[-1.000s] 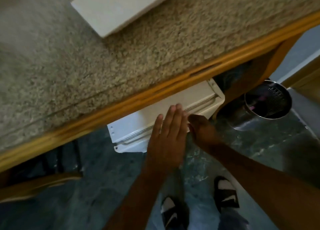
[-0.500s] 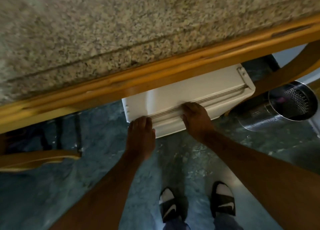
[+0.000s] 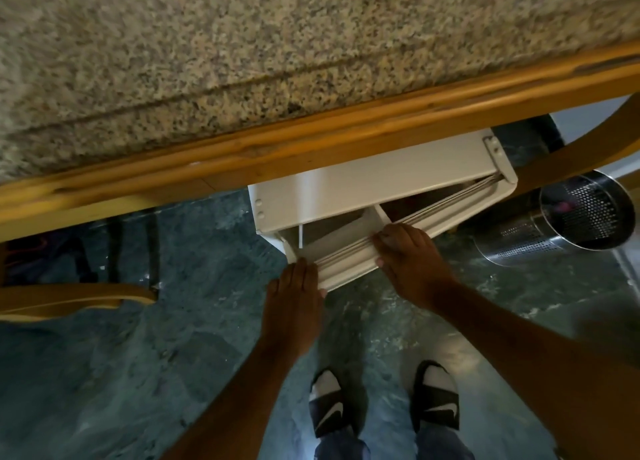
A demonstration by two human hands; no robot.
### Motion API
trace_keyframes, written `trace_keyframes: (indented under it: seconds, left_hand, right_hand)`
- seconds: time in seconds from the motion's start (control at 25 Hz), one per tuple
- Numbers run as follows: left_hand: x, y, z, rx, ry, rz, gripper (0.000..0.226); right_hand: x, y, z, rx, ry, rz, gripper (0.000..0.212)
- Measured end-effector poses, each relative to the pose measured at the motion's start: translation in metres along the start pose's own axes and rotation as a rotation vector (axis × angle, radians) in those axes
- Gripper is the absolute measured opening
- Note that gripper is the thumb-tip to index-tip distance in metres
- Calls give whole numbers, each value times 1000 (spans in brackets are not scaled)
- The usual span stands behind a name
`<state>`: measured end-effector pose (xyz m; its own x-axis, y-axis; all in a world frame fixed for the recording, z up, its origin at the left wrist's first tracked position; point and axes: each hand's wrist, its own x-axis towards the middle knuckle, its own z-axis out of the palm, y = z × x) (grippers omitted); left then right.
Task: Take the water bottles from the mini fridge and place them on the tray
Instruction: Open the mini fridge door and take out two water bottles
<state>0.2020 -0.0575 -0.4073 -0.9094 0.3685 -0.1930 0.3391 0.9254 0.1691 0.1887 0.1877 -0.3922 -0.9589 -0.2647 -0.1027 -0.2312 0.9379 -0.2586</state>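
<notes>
A white mini fridge (image 3: pixel 374 179) stands under the granite counter, seen from above. Its door (image 3: pixel 349 269) is swung partly away from the body, hinged at the right, showing a dark gap with the door's inner shelf divider. My left hand (image 3: pixel 294 303) is curled on the door's free left corner. My right hand (image 3: pixel 408 262) grips the door's top edge near its middle. No water bottles show in the gap, and no tray is in view.
The speckled granite counter (image 3: pixel 242 61) with an orange wooden edge (image 3: pixel 311 140) overhangs the fridge. A perforated steel bin (image 3: pixel 581 217) stands on the floor to the right. A wooden chair part (image 3: pixel 69 300) sits left. My feet in black-and-white slides (image 3: pixel 381 397) are on green marble floor.
The fridge door was closed with both hands on its top edge; now it has swung out toward me, opening a gap. The white tray seen on the counter earlier has left the view.
</notes>
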Motion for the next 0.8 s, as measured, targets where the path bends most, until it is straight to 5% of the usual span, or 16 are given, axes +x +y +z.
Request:
trace_keyframes:
  seconds: [0.4,0.6,0.8]
  left_hand:
    - [-86,69,24,-229,-16,3,49]
    - [-39,72,26,-600,172,-372,35]
    - [7,84,48,-653,16,-342,19]
  right_hand:
    - [-73,9,7,41,8,26,36]
    - [-78,21,11,16,111,55,25]
    - [-90,41,7,-4,172,39,30]
